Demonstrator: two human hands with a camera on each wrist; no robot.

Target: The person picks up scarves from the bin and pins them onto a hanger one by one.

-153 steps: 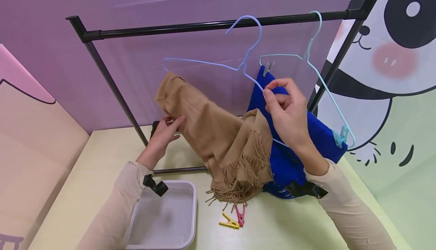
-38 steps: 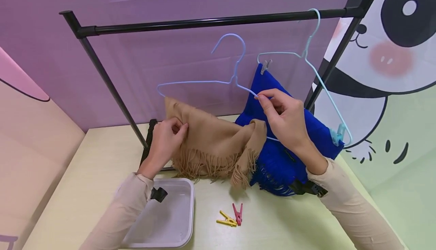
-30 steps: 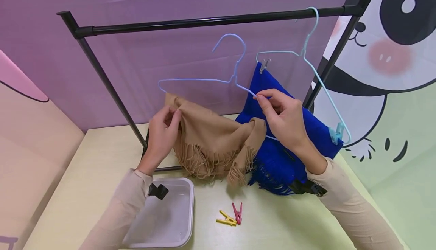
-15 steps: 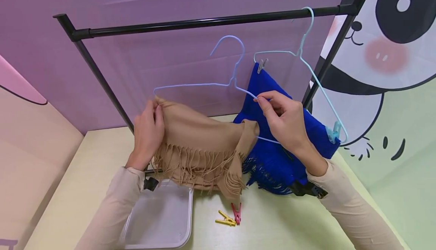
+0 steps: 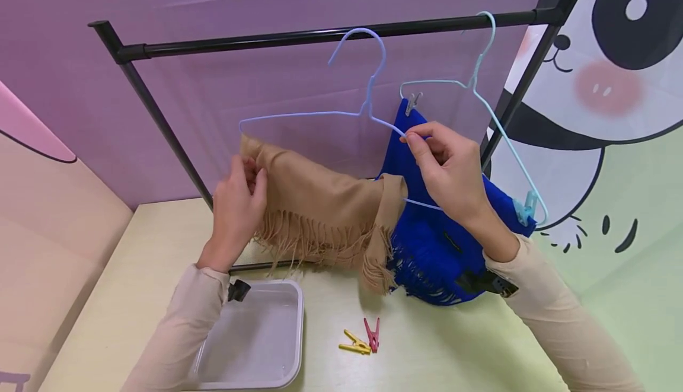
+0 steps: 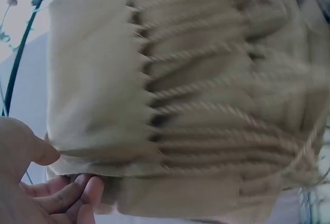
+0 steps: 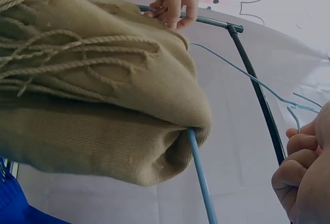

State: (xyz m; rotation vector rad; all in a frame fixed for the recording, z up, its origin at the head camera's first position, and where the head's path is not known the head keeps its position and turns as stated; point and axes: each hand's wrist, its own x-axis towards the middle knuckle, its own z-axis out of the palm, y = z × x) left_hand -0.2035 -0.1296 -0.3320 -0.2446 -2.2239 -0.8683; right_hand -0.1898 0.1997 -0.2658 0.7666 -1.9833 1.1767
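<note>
A lavender wire hanger (image 5: 370,89) tilts below the rack, its hook overlapping the black rail in the head view. My right hand (image 5: 452,172) pinches the hanger's right shoulder between thumb and fingers. Over its lower bar hangs a folded tan fringed scarf (image 5: 320,181); in the right wrist view the bar (image 7: 201,175) comes out of the scarf's fold. At the scarf's left end my left hand (image 5: 235,211) pinches the edge, with thumb (image 6: 44,152) and curled fingers on either side of the cloth in the left wrist view.
A blue fringed scarf (image 5: 421,244) hangs on a pale teal hanger (image 5: 498,124), held by a grey clip (image 5: 412,105) and a teal clip (image 5: 525,208). The rack's rail (image 5: 240,42) spans above. On the table are a grey tub (image 5: 300,327), yellow clothespin (image 5: 356,349) and red clothespin (image 5: 373,338).
Five seconds ago, the scarf hung longer and bunched rightward; it is now shorter and more spread leftward. The hanger dropped below the rail, then rose within the last half second. My left hand moved left.
</note>
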